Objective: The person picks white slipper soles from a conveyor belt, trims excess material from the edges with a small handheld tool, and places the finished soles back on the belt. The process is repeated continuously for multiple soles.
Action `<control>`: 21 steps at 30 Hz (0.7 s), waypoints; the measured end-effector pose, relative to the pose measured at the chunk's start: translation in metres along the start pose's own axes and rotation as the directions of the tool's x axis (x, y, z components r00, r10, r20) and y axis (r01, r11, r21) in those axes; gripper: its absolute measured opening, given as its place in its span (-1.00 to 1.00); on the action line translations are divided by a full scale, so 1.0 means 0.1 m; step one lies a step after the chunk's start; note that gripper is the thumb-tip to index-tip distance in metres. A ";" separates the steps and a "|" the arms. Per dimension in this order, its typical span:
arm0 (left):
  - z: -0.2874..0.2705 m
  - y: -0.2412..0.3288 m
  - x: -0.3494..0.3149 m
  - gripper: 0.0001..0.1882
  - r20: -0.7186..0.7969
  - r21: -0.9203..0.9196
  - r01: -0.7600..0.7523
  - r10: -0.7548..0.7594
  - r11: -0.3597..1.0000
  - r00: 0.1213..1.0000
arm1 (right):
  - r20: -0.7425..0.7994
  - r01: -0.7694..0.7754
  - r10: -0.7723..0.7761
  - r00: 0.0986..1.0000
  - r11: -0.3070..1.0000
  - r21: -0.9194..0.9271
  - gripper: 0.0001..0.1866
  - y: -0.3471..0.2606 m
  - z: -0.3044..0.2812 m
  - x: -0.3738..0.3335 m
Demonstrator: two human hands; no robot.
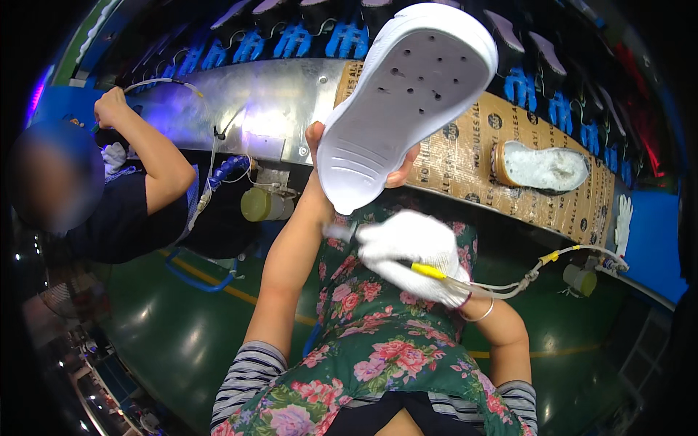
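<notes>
A white shoe sole point(371, 131) is held up in front of me, its inner face with several small holes toward me. My left hand point(315, 139) grips it from behind; only fingertips show at its two edges. Below its heel end, my right hand point(414, 251), in a white glove, is closed round a brush point(338, 231) whose tip is blurred. A thin clear hose point(509, 289) with yellow tape runs from this hand to the bench edge. The brush looks close to the sole's heel, but I cannot tell whether they touch.
On the brown-taped bench point(465, 178) rests another sole point(545, 167) with a whitish inside. Blue clamps point(349, 40) hang in a row behind. Capped canisters point(265, 205) sit below the bench edge. A white glove point(623, 224) lies far right. At left, a co-worker's arm point(156, 149) is raised.
</notes>
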State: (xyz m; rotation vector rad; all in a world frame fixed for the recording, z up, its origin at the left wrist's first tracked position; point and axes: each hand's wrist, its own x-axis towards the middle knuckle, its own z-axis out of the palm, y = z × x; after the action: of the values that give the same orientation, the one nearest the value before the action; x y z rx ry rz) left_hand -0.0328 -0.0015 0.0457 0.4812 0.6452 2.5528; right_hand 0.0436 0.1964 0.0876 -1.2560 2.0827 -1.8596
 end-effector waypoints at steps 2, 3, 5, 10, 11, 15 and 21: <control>0.02 -0.02 -0.03 0.34 -0.016 -0.081 -0.004 0.003 0.997 1.000 | -0.076 -0.085 0.086 0.993 0.996 0.015 -0.78 -0.01 0.05 -0.03; -0.02 -0.03 -0.05 0.31 0.020 -0.112 -0.008 0.010 0.994 1.000 | -0.130 -0.123 0.118 0.984 0.992 -0.031 -0.80 0.01 0.02 -0.02; -0.21 -0.09 -0.04 0.25 0.112 -0.171 -0.007 0.026 0.985 0.993 | -0.160 -0.219 0.220 0.962 0.975 0.021 -0.83 0.07 -0.02 0.01; -0.11 -0.23 -0.28 0.10 -0.182 -0.284 -0.022 -0.032 0.959 0.983 | -0.113 -0.377 0.438 0.892 0.858 0.349 -0.84 -0.08 -0.23 0.00; 0.03 -0.31 -0.29 0.07 -0.362 -0.239 -0.040 -0.050 0.970 0.931 | -0.184 -0.262 0.282 0.942 0.957 0.123 -0.84 -0.01 -0.35 0.07; 0.04 -0.58 -0.51 0.03 -0.336 -0.251 0.015 -0.102 0.968 0.936 | -0.195 0.012 -0.103 0.975 0.908 -0.420 -0.78 0.29 -0.78 0.30; 0.09 -0.58 -0.42 0.00 -0.212 -0.334 0.029 -0.105 0.942 0.972 | -0.171 0.162 -0.344 0.923 0.752 -0.639 -0.71 0.21 -0.77 0.25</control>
State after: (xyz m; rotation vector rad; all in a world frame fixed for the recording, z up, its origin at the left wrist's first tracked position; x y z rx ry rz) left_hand 0.0265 0.0256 0.0145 0.0510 0.2905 2.5997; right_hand -0.0265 0.2408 0.1012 -1.5390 2.9813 -1.5539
